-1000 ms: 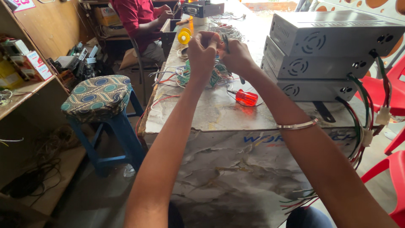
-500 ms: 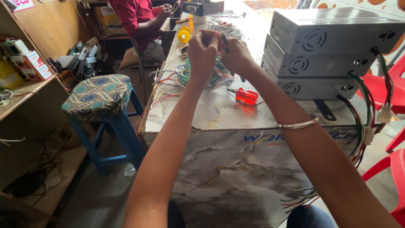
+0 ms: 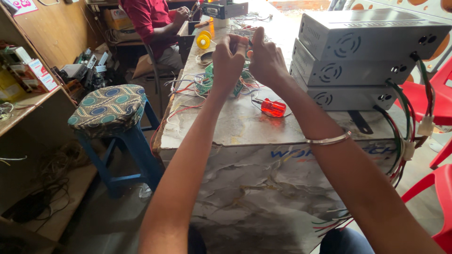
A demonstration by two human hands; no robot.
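Both my hands are raised over the far part of the marble-patterned table point(image 3: 245, 127), fists close together. My left hand point(image 3: 228, 59) and my right hand point(image 3: 267, 60) pinch a small dark piece point(image 3: 249, 43) between their fingertips; the fingers hide most of it, so its kind is unclear. A metal bangle point(image 3: 328, 139) sits on my right forearm. Under my hands lies a tangle of coloured wires with green circuit boards point(image 3: 205, 85). A red-handled screwdriver point(image 3: 273, 107) lies on the table just below my right hand.
Three grey metal boxes point(image 3: 362, 56) are stacked at the right, with cables point(image 3: 400, 141) hanging off the table edge. A blue stool with a patterned cushion point(image 3: 108, 104) stands left. A person in a red shirt point(image 3: 150, 19) works at the far end beside a yellow tape roll point(image 3: 203, 40). Red chairs point(image 3: 440, 89) stand right.
My hands stay together above the wires and have shifted only slightly, with the fingers working the small piece. Nothing else has moved.
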